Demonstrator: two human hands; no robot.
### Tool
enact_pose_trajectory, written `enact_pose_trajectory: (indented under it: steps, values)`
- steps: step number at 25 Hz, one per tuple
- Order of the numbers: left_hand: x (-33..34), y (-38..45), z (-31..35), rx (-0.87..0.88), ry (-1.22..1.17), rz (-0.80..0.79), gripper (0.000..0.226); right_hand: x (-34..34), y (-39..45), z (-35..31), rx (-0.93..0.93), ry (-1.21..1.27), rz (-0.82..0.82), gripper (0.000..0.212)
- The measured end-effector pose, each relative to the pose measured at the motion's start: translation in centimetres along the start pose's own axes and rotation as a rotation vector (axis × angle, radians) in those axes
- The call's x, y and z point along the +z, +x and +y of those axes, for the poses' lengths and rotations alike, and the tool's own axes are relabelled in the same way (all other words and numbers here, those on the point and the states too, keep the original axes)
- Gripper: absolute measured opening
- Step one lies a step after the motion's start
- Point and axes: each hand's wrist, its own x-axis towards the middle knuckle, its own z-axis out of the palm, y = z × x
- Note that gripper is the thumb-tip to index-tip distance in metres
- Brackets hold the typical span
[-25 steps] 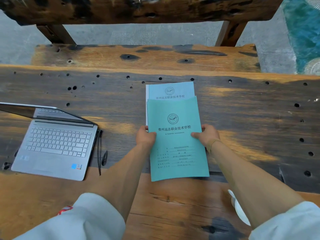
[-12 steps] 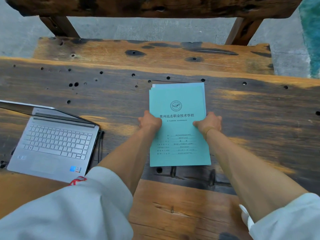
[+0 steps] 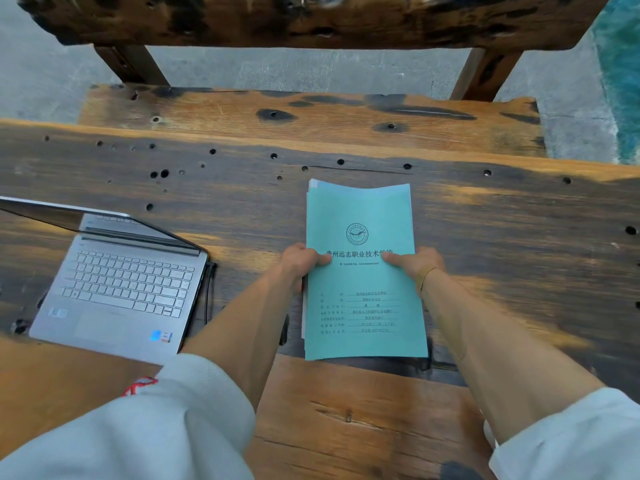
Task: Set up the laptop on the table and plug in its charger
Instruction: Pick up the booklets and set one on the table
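A silver laptop lies open on the left of the wooden table, its screen tilted far back. A thin black cable runs along its right edge. In the middle of the table a stack of teal booklets with printed Chinese text is held at both side edges: my left hand grips the left edge, my right hand grips the right edge. The stack's far end bows upward off the table. No charger brick or wall socket shows.
A wooden bench seat stands just beyond the table's far edge, with a heavy wooden backrest above it. Grey floor lies behind, and a teal surface at the far right. The tabletop is pitted with small holes.
The teal booklet was slid up onto the booklets beneath it, so they now form one stack. Both hands have closed on its edges and its far end has lifted.
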Motion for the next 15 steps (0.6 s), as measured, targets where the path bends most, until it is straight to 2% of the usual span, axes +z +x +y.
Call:
enact_pose_trajectory:
  steps: [2,3,5,9,15]
  values:
    - [-0.8,-1.2,-1.4,0.020,0.019,0.009,0.026,0.0,-1.8,1.4,-0.007,0.079,-0.042,0.031]
    - [-1.4,-2.2,-2.2,0.043,0.038,0.009,0.024,-0.2,-3.1,2.0,-0.022,0.092,-0.060,0.029]
    - [-2.5,-4.4,-3.5,0.102,0.019,-0.010,0.026,-0.6,-5.7,3.0,-0.074,0.093,-0.103,0.033]
    - [-5.4,-9.7,-6.2,0.234,0.025,-0.129,0.043,-1.2,-11.8,5.5,-0.190,0.043,-0.125,0.036]
    - [-9.8,-15.7,-11.0,0.394,0.100,-0.234,0.046,-0.4,-21.0,10.4,-0.329,0.040,0.001,0.036]
